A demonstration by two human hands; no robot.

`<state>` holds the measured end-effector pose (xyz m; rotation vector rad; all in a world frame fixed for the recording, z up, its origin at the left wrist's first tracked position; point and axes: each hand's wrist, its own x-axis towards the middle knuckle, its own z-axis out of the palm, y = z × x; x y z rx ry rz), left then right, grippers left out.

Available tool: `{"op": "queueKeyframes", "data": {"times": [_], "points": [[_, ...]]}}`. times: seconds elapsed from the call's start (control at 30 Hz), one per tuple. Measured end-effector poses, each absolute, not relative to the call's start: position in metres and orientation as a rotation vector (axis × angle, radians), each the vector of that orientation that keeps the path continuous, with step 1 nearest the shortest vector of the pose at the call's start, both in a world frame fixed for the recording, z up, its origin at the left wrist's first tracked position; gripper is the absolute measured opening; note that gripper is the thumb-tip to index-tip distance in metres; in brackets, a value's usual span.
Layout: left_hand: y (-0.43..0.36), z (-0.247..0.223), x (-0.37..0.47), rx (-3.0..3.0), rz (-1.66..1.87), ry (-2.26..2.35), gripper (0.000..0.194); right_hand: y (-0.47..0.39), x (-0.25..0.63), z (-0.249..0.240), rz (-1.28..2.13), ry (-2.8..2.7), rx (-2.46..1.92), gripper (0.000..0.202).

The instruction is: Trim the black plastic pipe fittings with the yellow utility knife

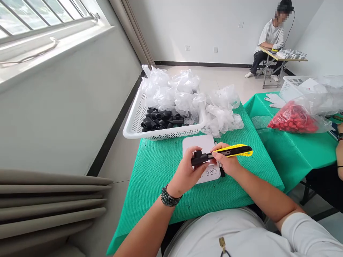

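Observation:
My left hand (pixel 187 173) grips a black pipe fitting (pixel 198 158) by its body. In my right hand (pixel 226 162) is a yellow and black utility knife (pixel 233 151), its blade end meeting the fitting's right opening. Both hands are over a white digital scale (pixel 189 142) with touch buttons along its near edge. Beyond it, a white plastic basket (pixel 128 132) holds several black fittings (pixel 158 119) and clear plastic bags (pixel 171 89).
More crumpled bags (pixel 222 117) lie right of the basket on the green-covered table (pixel 150 167). A second green table (pixel 294 148) bears a bag of red parts (pixel 294 119), a glove (pixel 275 100) and another basket (pixel 292 89). Another person's arm is at the right edge; one person sits farther back.

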<state>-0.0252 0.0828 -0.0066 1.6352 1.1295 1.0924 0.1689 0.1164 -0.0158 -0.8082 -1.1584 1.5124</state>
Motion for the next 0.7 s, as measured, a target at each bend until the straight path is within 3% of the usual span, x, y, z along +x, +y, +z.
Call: {"op": "queueKeyframes", "data": {"times": [0.13, 0.5, 0.7], "points": [[0.0887, -0.0135, -0.0269, 2.101, 1.205, 1.308, 0.023, 0.1194, 0.1691, -0.0123, 1.618, -1.109, -0.818, 0.036], [0.0889, -0.0188, -0.0298, 2.534, 1.562, 1.212, 0.037, 0.1175, 0.1685, -0.0082, 1.696, -1.057, -0.805, 0.044], [0.0871, -0.0156, -0.0298, 2.389, 1.493, 1.182, 0.028, 0.1200, 0.1729, -0.0111, 1.607, -1.161, -0.855, 0.041]]}}
